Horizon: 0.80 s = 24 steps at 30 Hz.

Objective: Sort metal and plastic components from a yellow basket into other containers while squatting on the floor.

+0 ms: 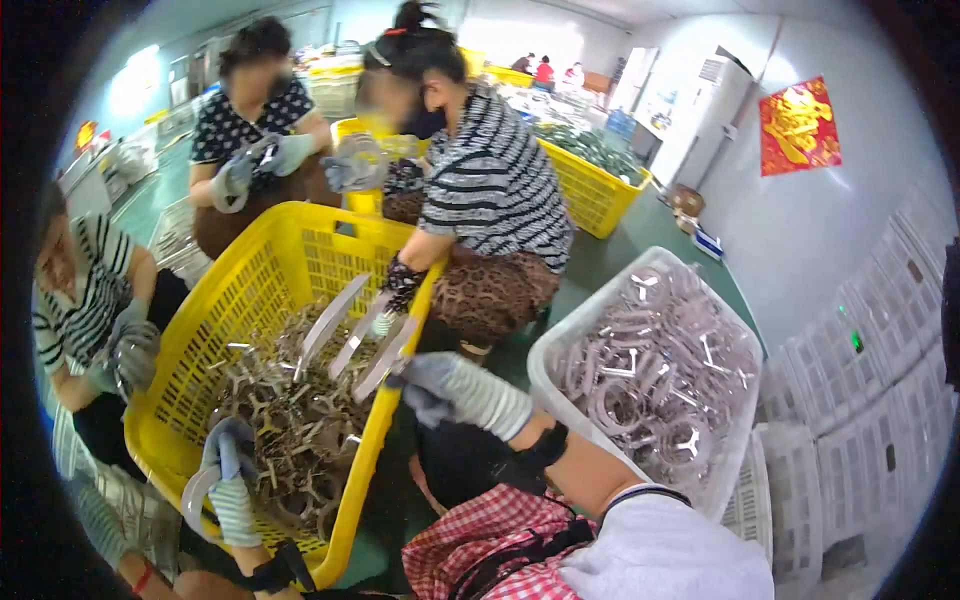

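My left hand [232, 458] grips 1 clear curved piece [197, 499], lengthwise toward me, left of the tangled pile [295, 430]; my right hand [452, 388], by the yellow basket [370, 458], I can't read.

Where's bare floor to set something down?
Green floor shows bare between the white plastic tub and the yellow perforated crate beyond. Crowded: that tub, full of translucent pieces, and the nearer yellow plastic basket, heaped with brownish parts.
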Each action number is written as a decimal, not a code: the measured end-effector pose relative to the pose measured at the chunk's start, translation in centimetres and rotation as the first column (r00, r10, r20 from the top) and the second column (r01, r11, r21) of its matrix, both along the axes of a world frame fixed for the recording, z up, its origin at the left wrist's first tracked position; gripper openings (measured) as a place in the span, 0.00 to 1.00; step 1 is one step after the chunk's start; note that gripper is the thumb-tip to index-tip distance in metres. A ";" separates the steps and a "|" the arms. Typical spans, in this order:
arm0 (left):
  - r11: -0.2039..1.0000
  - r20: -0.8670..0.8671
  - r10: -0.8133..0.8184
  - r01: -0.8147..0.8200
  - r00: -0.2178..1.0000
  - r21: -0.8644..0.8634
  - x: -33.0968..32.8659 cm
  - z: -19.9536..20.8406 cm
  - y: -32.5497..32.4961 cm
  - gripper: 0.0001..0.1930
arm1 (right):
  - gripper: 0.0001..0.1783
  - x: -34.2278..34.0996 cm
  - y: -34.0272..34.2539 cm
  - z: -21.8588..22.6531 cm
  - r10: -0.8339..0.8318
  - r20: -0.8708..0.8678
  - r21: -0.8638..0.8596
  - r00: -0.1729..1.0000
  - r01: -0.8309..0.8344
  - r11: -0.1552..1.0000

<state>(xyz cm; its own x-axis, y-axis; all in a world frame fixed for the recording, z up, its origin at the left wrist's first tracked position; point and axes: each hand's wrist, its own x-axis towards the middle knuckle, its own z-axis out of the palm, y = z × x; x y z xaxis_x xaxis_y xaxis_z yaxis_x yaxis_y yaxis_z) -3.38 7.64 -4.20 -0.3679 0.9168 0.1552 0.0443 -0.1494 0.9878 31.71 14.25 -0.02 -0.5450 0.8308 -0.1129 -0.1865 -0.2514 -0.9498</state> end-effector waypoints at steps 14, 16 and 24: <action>0.996 -0.085 0.052 -0.057 0.995 -0.065 1.1 -1.0 1.4 0.14 | 0.21 31.7 -1.0 -4.1 -0.721 0.615 0.783 -0.319 0.360 0.508; 0.987 -0.059 0.015 -0.024 0.998 -0.156 0.5 -1.1 1.4 0.14 | 0.21 31.5 -1.6 -4.2 -0.579 0.711 0.703 -0.399 0.387 0.597; 0.996 -0.364 0.044 -0.068 0.930 -0.053 0.4 1.2 0.5 0.13 | 0.18 29.6 -4.3 -1.6 -0.522 0.667 0.614 -0.532 -0.006 0.789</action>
<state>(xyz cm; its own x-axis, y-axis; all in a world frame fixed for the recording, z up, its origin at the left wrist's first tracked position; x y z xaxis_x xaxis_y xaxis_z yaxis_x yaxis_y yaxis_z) -2.99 8.14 -3.05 -0.3489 0.9087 0.2293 0.4075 -0.0732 0.9103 61.34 9.93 -1.66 0.3806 0.9041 0.1944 0.9050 -0.4074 0.1229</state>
